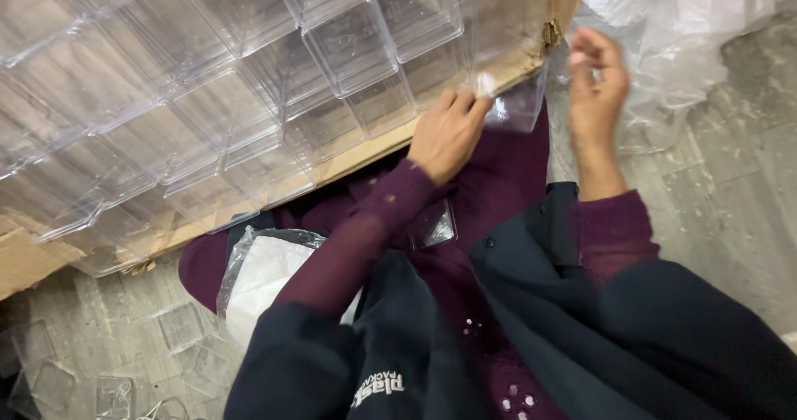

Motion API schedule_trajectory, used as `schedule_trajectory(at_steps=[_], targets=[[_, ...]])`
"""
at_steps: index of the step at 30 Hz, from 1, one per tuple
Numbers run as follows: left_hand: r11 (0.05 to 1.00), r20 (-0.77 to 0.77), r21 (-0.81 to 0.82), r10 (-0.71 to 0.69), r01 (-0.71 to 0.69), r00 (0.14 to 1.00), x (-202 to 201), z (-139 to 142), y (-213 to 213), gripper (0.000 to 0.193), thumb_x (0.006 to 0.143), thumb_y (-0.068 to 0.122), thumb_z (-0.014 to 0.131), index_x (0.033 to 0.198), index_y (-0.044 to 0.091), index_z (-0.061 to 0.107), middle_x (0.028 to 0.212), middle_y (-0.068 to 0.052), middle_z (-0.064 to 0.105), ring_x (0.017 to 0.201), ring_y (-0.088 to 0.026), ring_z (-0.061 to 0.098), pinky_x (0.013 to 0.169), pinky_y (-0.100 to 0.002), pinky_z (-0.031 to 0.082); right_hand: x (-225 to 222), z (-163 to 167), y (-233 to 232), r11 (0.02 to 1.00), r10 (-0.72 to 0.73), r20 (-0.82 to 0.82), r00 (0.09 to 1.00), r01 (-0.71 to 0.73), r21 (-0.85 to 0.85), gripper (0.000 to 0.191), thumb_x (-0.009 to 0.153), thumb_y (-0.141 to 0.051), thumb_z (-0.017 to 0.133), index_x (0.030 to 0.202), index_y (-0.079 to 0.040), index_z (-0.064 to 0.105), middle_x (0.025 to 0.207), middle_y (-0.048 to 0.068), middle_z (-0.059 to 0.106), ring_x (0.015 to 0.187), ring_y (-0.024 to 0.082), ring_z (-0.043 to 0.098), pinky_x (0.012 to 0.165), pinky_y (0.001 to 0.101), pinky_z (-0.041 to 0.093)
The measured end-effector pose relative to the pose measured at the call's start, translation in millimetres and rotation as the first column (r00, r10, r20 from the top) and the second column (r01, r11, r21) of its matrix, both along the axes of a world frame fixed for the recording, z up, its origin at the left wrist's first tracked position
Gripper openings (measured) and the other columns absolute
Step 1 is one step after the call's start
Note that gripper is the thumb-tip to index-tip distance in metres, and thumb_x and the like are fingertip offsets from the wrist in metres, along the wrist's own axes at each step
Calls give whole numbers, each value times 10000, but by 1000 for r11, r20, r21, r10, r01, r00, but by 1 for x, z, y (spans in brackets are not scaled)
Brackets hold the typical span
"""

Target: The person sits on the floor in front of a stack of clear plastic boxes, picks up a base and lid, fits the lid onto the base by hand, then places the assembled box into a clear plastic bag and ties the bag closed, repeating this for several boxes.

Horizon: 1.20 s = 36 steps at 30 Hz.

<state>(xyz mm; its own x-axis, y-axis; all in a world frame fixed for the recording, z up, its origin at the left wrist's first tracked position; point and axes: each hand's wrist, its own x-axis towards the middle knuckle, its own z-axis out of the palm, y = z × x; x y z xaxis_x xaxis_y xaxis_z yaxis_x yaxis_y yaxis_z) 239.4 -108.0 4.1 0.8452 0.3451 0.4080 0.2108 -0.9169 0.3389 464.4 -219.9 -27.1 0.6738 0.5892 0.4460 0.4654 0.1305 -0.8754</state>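
A shallow brown cardboard box [531, 21], torn at its corner, holds rows of clear, glossy square plastic containers [349, 46]. At that box's near edge the left hand [448, 134] pinches one clear rigid plastic container [519, 105], fingers curled on its rim. The right hand [594, 84] hovers just beside it, fingers loosely bent, holding nothing. Crinkled clear plastic sheeting [681, 30] lies beyond; a white-filled plastic bag [266, 275] rests on the grey floor [730, 188].
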Motion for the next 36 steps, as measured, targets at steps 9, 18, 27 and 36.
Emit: schedule_trajectory(at_steps=[9, 18, 27, 36], targets=[[820, -16, -550, 176, -156, 984, -139, 46, 8, 297, 1028, 302, 626, 1134, 26, 603, 1044, -140, 560, 1012, -328, 581, 897, -418, 477, -54, 37, 26, 982, -71, 372, 925, 130, -137, 326, 1025, 8, 673, 1343, -62, 686, 1266, 164, 539, 1174, 238, 591, 876, 282, 607], [741, 24, -631, 316, -231, 949, -206, 35, 29, 723, 841, 541, 770, 1237, 1, 497, 1195, -140, 391, 984, -316, 508, 914, -409, 510, -183, -8, 24, 478, 761, 209, 614, -314, -820, 800, 830, -569, 754, 1378, -15, 575, 1292, 240, 604, 1178, 425, 547, 1003, 489, 477], [585, 350, -810, 429, 40, 833, -243, 46, 33, 1115, 814, 266, 872, 1647, 155, 138, 1572, -133, 412, 1484, -301, 401, 1228, -489, 356, -212, -13, 0, 101, 986, 86, 140, -102, -990, 1036, 685, -508, 837, 1585, -236, 404, 1609, 167, 335, 1456, 374, 243, 1061, 693, 317], [625, 390, -774, 336, 107, 857, -251, 40, 31, 1041, 898, 232, 836, 1708, 120, 192, 1732, -88, 295, 1641, -274, 301, 1349, -493, 286, -142, 68, 31, 714, 505, -67, 861, -460, -528, 241, 1050, -180, 636, 1250, -96, 741, 1195, 103, 780, 1048, 130, 703, 945, 293, 540]])
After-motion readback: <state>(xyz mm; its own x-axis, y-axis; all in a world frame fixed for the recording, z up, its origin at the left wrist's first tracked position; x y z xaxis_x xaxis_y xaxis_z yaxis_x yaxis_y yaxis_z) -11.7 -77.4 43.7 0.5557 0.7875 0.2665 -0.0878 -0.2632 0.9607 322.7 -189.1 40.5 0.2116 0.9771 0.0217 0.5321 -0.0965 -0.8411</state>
